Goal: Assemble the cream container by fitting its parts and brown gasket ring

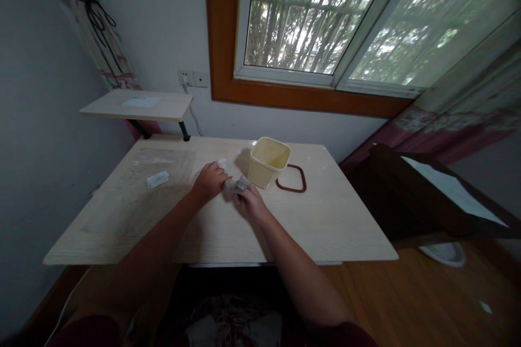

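Over the middle of the table, my left hand (209, 182) and my right hand (252, 201) are close together. Crumpled clear plastic wrap (240, 184) stretches between them, with the fingers of both hands closed on it; whether anything is inside the wrap I cannot tell. Just beyond my right hand, a cream plastic bin (260, 173) stands upright with its open top facing up. Beside it on the right lies a brown rounded-square ring (304, 180), flat on the tabletop.
A large clear plastic bag (179, 165) lies flat on the table's (325, 227) left side, with a white label (157, 179) there. A small raised shelf (163, 108) overhangs the back left corner. Dark furniture (407, 200) stands to the right, below the window.
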A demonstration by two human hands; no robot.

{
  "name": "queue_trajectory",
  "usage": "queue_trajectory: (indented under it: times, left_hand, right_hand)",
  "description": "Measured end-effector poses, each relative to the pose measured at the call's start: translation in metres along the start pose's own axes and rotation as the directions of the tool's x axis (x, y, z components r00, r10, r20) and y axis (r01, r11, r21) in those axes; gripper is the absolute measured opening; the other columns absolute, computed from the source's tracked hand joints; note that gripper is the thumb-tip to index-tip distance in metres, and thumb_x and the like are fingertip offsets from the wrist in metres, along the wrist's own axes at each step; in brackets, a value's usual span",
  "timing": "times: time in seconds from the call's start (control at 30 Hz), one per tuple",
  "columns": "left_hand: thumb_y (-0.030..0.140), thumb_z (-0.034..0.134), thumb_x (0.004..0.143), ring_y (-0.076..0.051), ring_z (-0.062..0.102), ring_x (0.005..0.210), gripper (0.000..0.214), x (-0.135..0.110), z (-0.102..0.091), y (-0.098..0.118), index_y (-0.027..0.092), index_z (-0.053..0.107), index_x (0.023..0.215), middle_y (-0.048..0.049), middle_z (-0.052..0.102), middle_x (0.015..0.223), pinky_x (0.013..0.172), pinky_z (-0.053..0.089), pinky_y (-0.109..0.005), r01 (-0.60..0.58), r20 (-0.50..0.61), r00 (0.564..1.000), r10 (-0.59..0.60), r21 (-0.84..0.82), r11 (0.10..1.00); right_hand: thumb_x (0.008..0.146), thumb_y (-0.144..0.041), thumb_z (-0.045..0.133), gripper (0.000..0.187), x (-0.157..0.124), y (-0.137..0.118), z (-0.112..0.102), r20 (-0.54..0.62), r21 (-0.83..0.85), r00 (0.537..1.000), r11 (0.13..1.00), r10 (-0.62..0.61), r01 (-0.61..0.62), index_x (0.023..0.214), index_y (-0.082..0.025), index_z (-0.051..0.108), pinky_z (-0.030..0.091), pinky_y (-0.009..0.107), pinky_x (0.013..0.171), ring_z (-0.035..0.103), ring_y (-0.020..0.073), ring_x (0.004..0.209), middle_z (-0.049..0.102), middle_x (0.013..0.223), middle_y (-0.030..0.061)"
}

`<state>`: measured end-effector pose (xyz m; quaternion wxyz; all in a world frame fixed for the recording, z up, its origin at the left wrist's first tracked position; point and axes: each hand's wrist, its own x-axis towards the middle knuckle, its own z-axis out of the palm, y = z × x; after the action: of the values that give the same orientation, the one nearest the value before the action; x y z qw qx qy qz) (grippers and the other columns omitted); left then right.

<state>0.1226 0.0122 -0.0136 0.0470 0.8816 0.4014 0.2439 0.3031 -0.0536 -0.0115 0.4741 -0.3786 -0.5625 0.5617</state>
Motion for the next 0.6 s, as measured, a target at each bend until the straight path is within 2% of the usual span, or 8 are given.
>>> queue_trajectory:
  times: [0.17,0.33,0.47,0.6]
  left_hand:
    - [0.038,0.055,0.094,-0.028,0.051,0.087,0.036,0.004,-0.001,-0.015,0.023,0.066,0.063,-0.0115,0.06,0.067,0.091,0.036,-0.048,0.044,-0.068,0.997,-0.047,-0.055,0.998]
    - [0.039,0.058,0.092,-0.029,0.051,0.088,0.035,0.007,0.0,-0.024,0.024,0.065,0.061,-0.0116,0.06,0.067,0.094,0.034,-0.051,0.054,-0.076,0.995,-0.064,-0.133,0.99]
    - [0.036,0.065,0.087,-0.03,0.052,0.093,0.025,0.01,-0.009,-0.029,0.025,0.067,0.065,-0.01,0.061,0.07,0.105,0.029,-0.056,0.048,-0.109,0.991,-0.078,-0.254,0.966]
    - [0.033,0.07,0.083,-0.031,0.055,0.106,0.013,0.011,-0.024,-0.04,0.027,0.07,0.071,-0.0084,0.064,0.076,0.117,0.019,-0.059,0.08,-0.21,0.966,-0.153,-0.321,0.944]
  right_hand:
    - [0.084,-0.05,0.05,0.034,-0.003,0.021,-0.011,0.026,-0.002,0.999,1.0,0.026,-0.026,0.063,-0.023,0.053,0.04,0.029,0.059,0.047,0.0163,0.059,0.052,0.059,0.0013]
    - [0.094,-0.066,0.035,0.058,-0.007,0.031,-0.01,-0.026,-0.027,0.995,0.995,0.099,-0.1,0.052,-0.025,0.04,0.033,0.029,0.054,0.037,0.014,0.048,0.039,0.047,-0.0025]
    - [0.095,-0.07,0.04,0.065,-0.013,0.03,-0.013,-0.059,-0.151,0.994,0.983,0.096,-0.104,0.05,-0.023,0.044,0.03,0.028,0.053,0.036,0.0126,0.048,0.039,0.045,-0.0039]
    - [0.096,-0.069,0.042,0.063,-0.017,0.032,-0.019,-0.035,-0.229,0.995,0.969,0.09,-0.096,0.053,-0.022,0.049,0.033,0.027,0.055,0.04,0.0127,0.05,0.043,0.048,-0.0043]
